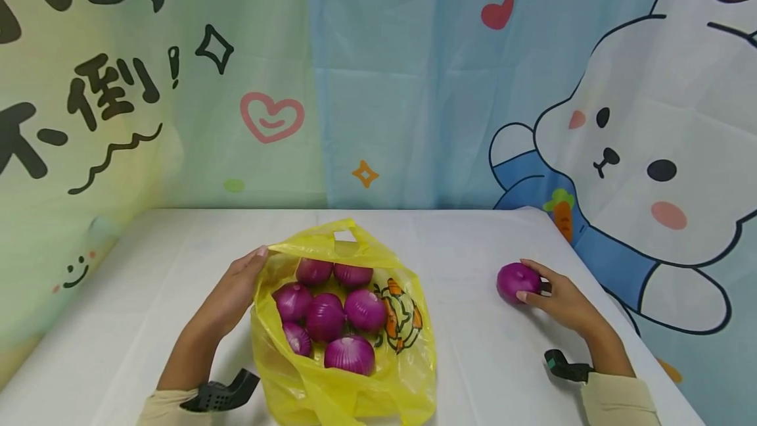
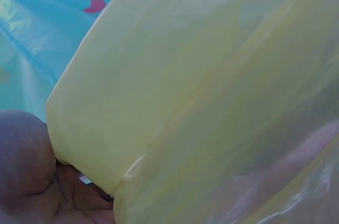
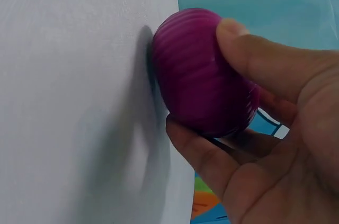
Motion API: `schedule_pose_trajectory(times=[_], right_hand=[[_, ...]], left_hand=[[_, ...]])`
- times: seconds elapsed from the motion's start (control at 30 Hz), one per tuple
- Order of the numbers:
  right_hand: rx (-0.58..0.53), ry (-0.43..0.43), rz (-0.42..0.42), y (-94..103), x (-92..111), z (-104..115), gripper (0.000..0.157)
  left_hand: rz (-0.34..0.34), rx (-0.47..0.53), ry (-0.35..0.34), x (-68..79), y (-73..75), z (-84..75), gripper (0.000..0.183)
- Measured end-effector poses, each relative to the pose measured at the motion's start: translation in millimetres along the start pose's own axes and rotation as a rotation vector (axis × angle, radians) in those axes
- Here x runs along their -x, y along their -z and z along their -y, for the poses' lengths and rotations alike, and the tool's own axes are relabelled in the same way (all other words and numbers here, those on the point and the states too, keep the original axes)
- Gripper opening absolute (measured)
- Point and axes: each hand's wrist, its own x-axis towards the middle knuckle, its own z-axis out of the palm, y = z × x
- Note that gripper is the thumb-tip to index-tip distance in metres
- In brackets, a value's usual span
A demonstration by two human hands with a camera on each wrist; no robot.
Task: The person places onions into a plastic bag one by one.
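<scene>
A yellow plastic bag (image 1: 280,380) lies with its mouth spread, several purple onions (image 1: 324,318) showing inside. My left hand (image 1: 234,289) pinches the bag's left edge between thumb and fingers; in the left wrist view the yellow film (image 2: 122,91) fills most of the picture. Off to the right, my right hand (image 1: 562,301) grips a single purple onion (image 1: 513,283) with the thumb on one side and fingers on the other. Seen from the right wrist, that onion (image 3: 198,75) is right at the white tabletop, its shadow beside it.
A white cloth (image 1: 458,347) covers the table beneath the bag and the hands. Behind it hangs a printed curtain (image 1: 384,117) with hearts, lettering and a rabbit. The table's right edge (image 1: 662,373) runs just past my right hand. Each wrist wears a black camera mount (image 1: 221,394).
</scene>
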Motion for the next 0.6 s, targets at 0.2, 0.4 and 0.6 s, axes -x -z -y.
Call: schedule_pose_trajectory(times=[0.2, 0.4, 0.6], right_hand=[[-0.003, 0.020, -0.032, 1.3, 0, 3, 0.076], [-0.022, 0.043, -0.057, 2.5, 2, 11, 0.075], [-0.060, 0.071, -0.081, 3.5, 5, 26, 0.075]], left_hand=[[-0.005, -0.015, -0.005, -1.0, 0.0, -0.8, 0.059], [-0.004, -0.014, 0.006, -0.7, -0.3, -0.8, 0.060], [0.002, -0.011, 0.002, -0.6, -0.3, 0.6, 0.060]])
